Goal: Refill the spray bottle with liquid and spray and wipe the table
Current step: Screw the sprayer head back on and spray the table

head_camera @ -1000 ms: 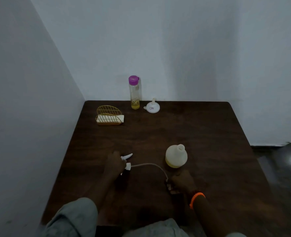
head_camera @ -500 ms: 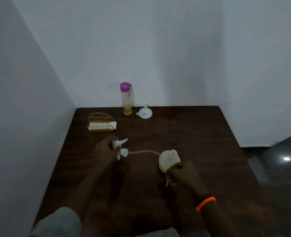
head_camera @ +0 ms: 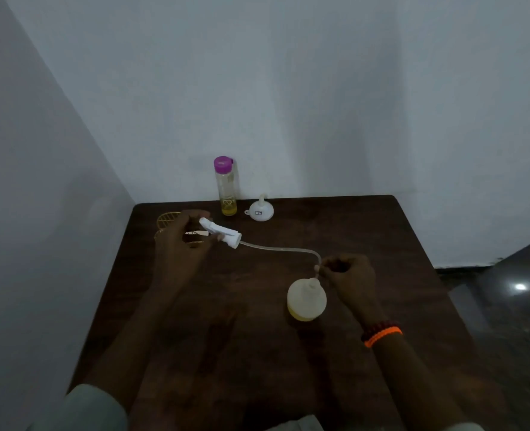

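The round, pale spray bottle (head_camera: 306, 301) stands uncapped on the dark wooden table (head_camera: 381, 244), with a little yellow liquid at its bottom. My left hand (head_camera: 181, 241) holds the white spray head (head_camera: 221, 234) up above the table. A clear dip tube (head_camera: 276, 248) arcs from the head to the right. My right hand (head_camera: 349, 275) pinches the tube's lower end just above the bottle's neck, and the tip enters the opening.
At the table's back edge stand a tall clear bottle (head_camera: 225, 188) with a purple cap and yellow liquid, and a white funnel (head_camera: 260, 209) lying mouth down. A gold wire holder (head_camera: 168, 219) sits back left, partly hidden by my left hand. Walls close in behind and on the left.
Both hands rose from the table. The left lifted the spray head up and away from me. The right carried the tube's end from beside the bottle up to its neck.
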`<state>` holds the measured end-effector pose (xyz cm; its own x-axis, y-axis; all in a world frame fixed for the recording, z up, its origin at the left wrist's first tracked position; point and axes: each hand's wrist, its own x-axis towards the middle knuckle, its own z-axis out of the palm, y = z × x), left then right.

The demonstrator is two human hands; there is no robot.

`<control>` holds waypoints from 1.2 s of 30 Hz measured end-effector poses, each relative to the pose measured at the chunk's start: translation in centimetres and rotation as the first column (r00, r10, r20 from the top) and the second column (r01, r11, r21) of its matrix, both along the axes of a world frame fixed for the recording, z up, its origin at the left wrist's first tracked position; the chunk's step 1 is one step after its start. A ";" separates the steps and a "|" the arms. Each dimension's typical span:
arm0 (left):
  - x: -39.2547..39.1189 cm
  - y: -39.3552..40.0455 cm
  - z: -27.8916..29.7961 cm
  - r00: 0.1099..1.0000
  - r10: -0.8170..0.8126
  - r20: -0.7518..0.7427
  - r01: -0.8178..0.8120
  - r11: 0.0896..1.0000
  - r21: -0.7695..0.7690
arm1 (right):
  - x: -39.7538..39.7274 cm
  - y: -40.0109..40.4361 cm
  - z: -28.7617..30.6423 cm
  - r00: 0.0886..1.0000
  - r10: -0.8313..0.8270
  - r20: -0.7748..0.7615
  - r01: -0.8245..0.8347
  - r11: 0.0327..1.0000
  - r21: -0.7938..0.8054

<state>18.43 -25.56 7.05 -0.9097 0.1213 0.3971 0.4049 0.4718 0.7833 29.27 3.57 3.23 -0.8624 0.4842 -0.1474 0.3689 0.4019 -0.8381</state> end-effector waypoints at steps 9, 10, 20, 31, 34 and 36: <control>1.6 -2.1 0.7 0.967 -0.139 0.214 0.155 0.986 -0.064 | 1.7 -0.4 -3.4 0.997 0.073 0.011 -0.072 0.996 -0.044; 1.8 -2.1 1.3 0.957 -0.185 0.225 0.202 0.978 -0.057 | 1.9 -0.1 -3.8 0.994 0.106 0.035 -0.104 0.993 -0.050; 3.7 5.6 4.2 0.842 -0.495 0.213 0.539 0.783 -0.309 | 1.8 -0.1 -5.8 0.966 0.187 0.180 -0.203 0.976 0.079; 3.8 13.4 -0.6 0.848 -0.410 0.335 0.525 0.737 -0.427 | 1.8 0.8 -5.4 0.955 0.264 0.133 -0.269 0.963 0.015; 4.0 14.2 -2.1 0.839 -0.416 0.352 0.538 0.734 -0.415 | 1.6 1.0 -5.9 0.955 0.231 0.186 -0.238 0.971 0.019; 4.4 14.8 -2.7 0.840 -0.414 0.350 0.536 0.732 -0.420 | 1.5 1.0 -6.4 0.964 0.183 0.194 -0.190 0.982 0.019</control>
